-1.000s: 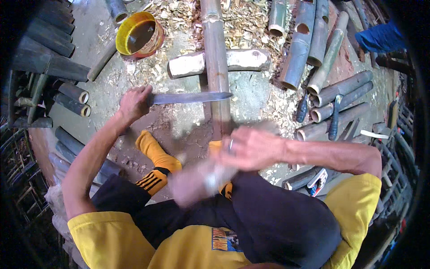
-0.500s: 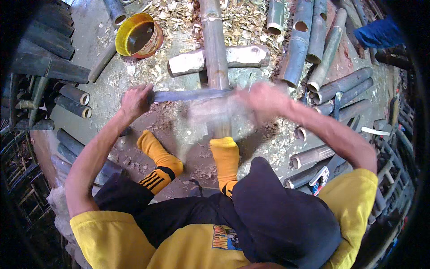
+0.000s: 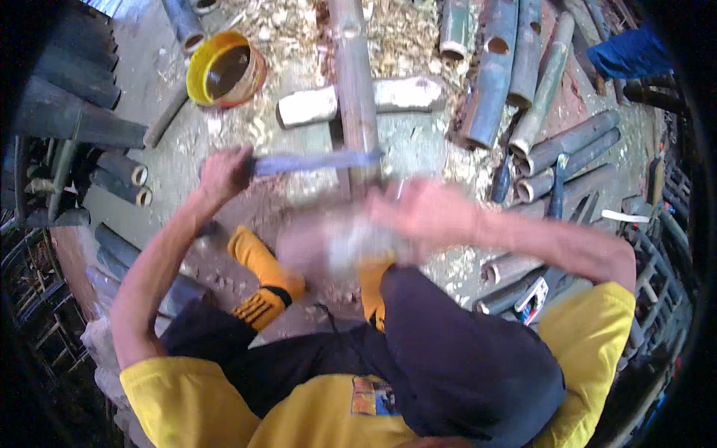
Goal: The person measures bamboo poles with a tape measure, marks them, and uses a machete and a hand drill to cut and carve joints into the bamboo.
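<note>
My left hand (image 3: 225, 172) is closed round the handle of a long knife (image 3: 314, 162), whose flat grey blade reaches across to the bamboo pole (image 3: 357, 97). The pole runs lengthwise in front of me and rests over a whitish log (image 3: 407, 95). Its near end disappears behind the blurred tool, close to my right foot in an orange sock (image 3: 372, 295). My right hand (image 3: 429, 216) grips what looks like a thick wooden mallet (image 3: 321, 243), smeared by motion, so its exact shape does not show. The mallet hangs nearer to me than the blade, apart from it.
A yellow bucket (image 3: 258, 75) with brownish contents stands at the far left. Wood chips (image 3: 287, 45) cover the ground ahead. Cut bamboo tubes (image 3: 489, 97) lie at the right, more (image 3: 119, 175) at the left. A dark-handled tool (image 3: 556, 187) lies on the right-hand tubes. Blue cloth (image 3: 631, 54) shows far right.
My right hand and the mallet have moved toward me, from beside the blade to over my feet. The left hand and knife stay nearly in place.
</note>
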`<action>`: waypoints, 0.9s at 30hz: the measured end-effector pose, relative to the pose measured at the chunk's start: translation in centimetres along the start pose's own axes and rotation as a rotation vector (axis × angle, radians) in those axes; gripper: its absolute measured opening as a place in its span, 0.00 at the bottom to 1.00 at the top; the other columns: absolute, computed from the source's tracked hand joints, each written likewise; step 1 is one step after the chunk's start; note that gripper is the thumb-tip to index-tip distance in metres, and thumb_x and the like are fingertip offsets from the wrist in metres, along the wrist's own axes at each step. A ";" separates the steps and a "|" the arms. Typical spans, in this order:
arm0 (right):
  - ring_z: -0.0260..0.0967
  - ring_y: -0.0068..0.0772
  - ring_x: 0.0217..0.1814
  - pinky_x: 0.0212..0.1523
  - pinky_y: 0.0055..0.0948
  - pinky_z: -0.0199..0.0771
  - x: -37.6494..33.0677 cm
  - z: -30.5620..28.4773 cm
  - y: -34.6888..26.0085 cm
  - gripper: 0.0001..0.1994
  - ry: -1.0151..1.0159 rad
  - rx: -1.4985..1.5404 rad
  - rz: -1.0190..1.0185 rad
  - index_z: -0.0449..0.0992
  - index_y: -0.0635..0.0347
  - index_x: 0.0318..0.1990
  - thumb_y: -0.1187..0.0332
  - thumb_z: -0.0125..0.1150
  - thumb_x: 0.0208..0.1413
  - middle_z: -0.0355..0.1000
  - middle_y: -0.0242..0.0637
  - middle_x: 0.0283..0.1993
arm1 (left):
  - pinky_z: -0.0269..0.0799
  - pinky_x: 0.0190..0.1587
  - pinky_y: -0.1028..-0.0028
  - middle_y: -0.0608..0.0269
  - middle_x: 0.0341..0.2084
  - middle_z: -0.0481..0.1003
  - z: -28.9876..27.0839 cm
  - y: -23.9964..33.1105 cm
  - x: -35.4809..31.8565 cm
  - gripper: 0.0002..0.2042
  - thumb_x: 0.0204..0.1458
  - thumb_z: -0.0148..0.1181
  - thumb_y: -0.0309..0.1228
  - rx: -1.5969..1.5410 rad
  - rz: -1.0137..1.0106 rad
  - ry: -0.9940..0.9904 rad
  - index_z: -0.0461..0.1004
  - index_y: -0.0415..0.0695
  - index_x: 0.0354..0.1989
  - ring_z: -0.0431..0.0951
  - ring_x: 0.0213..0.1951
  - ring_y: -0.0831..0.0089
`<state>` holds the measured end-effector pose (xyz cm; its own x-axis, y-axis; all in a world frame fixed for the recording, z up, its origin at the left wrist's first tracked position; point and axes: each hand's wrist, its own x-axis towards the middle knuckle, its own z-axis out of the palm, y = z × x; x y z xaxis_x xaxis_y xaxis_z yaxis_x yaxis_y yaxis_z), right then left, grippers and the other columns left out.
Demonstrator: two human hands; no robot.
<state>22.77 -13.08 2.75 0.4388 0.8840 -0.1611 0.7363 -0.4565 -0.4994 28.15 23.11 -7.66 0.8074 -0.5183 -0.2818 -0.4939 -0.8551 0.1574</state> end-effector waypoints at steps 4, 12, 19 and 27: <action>0.67 0.36 0.28 0.23 0.30 0.70 -0.8 2.0 1.7 0.20 0.295 -0.146 -0.401 0.63 0.51 0.44 0.60 0.58 0.42 0.67 0.40 0.31 | 0.69 0.28 0.58 0.58 0.22 0.69 -0.1 0.5 0.4 0.11 0.39 0.57 0.29 -0.018 0.059 0.135 0.65 0.47 0.33 0.73 0.26 0.55; 0.69 0.45 0.37 0.37 0.39 0.73 -4.7 2.1 2.2 0.40 0.115 0.184 0.411 0.55 0.61 0.54 0.49 0.67 0.37 0.67 0.48 0.37 | 0.68 0.31 0.59 0.54 0.27 0.70 -0.1 3.4 0.6 0.13 0.42 0.56 0.28 -0.023 -0.066 0.027 0.64 0.44 0.36 0.73 0.31 0.56; 0.66 0.58 0.45 0.44 0.43 0.68 -9.7 15.0 -1.5 0.41 0.639 0.553 1.187 0.53 0.66 0.55 0.62 0.70 0.34 0.66 0.61 0.42 | 0.68 0.34 0.59 0.49 0.32 0.70 -4.8 7.4 -8.9 0.21 0.38 0.64 0.34 -0.607 -0.232 -0.312 0.62 0.42 0.39 0.73 0.35 0.52; 0.64 0.64 0.40 0.40 0.48 0.65 -12.6 21.3 -5.6 0.42 0.529 0.352 1.377 0.49 0.63 0.57 0.62 0.69 0.35 0.65 0.61 0.38 | 0.67 0.34 0.62 0.50 0.27 0.71 -13.5 -0.9 -4.5 0.18 0.34 0.60 0.26 -0.101 -0.475 0.269 0.64 0.41 0.37 0.73 0.32 0.50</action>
<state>2.16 -19.47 -10.50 0.8470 -0.3704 -0.3814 -0.5130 -0.7577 -0.4033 29.26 26.04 6.25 0.9943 -0.0487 -0.0946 -0.0325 -0.9857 0.1654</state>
